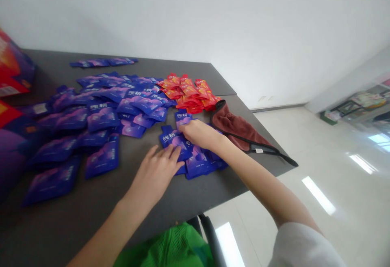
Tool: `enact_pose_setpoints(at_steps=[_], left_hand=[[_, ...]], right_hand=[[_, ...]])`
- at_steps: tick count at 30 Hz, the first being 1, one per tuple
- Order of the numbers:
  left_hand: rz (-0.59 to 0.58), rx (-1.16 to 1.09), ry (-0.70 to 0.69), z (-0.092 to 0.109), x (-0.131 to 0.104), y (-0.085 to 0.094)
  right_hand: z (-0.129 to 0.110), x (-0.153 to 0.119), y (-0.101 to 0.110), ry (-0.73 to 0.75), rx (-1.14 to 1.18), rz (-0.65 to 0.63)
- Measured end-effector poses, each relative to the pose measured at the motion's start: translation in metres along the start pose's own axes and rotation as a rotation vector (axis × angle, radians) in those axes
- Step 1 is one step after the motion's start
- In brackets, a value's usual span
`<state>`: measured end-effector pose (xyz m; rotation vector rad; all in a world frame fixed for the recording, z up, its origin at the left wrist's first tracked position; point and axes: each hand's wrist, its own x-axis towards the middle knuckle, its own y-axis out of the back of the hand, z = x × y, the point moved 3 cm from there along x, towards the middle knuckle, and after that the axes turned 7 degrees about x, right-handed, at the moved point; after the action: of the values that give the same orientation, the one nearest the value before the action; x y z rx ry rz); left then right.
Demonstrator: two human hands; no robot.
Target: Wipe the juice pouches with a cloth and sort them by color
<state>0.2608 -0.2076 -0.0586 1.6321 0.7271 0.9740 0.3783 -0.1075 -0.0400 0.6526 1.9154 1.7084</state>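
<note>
My left hand (158,169) lies with its fingers spread, the tips on a blue-purple sachet (175,139) printed with white characters. Just beyond it, my right hand (199,133) has its fingers closed at the edge of another blue-purple sachet (182,117), partly covered by the hand. Under and beside both hands is a small pile of the same sachets (198,163), overlapping near the table's front edge. A large heap of blue-purple sachets (103,117) spreads to the left. Orange-red sachets (189,90) are heaped behind my right hand.
A brown cloth with black edging (234,123) and a strap lies at the table's right edge. Red and purple boxes (12,70) stand at the far left. A strip of sachets (103,62) lies at the back of the dark table (134,194). Below is green mesh fabric (170,246).
</note>
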Motion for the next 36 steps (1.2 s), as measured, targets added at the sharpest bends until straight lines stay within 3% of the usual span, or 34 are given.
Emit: enact_pose_setpoints(at_steps=[5,7,9,11,13,16,18,23,26,29,31,36], left_hand=[[0.014,-0.052,0.012,-0.003,-0.005,-0.002],[0.009,-0.059,0.014,-0.003,-0.006,-0.002],[0.004,-0.071,0.004,-0.002,-0.006,-0.001],[-0.003,-0.088,-0.005,-0.002,-0.006,0.0],[-0.019,-0.107,-0.008,-0.001,-0.005,0.0],[-0.047,-0.124,-0.01,-0.002,-0.005,0.0],[-0.065,-0.126,-0.011,-0.002,-0.005,0.0],[-0.088,-0.131,-0.003,-0.001,-0.003,0.003],[-0.094,-0.128,0.011,-0.002,-0.003,0.005],[-0.084,-0.149,0.018,-0.004,-0.004,0.005],[-0.069,-0.165,0.021,-0.004,-0.005,0.005],[-0.076,-0.135,0.048,0.001,-0.004,0.007]], right_hand=[[-0.012,-0.028,0.016,0.014,-0.196,-0.037],[-0.017,-0.048,0.029,0.022,-0.299,0.065],[-0.026,-0.071,0.035,0.088,-0.401,0.246],[-0.037,-0.093,0.028,0.174,-0.474,0.388],[-0.045,-0.109,0.01,0.225,-0.484,0.429],[-0.051,-0.121,-0.013,0.205,-0.378,0.411],[-0.052,-0.124,-0.013,0.163,-0.242,0.434],[-0.04,-0.113,0.034,0.016,0.132,0.578],[-0.013,-0.084,0.041,-0.184,0.206,0.477],[0.008,-0.057,0.016,-0.254,0.219,0.191],[0.011,-0.052,-0.003,-0.243,0.222,0.095],[-0.005,-0.072,-0.019,-0.237,0.163,0.162]])
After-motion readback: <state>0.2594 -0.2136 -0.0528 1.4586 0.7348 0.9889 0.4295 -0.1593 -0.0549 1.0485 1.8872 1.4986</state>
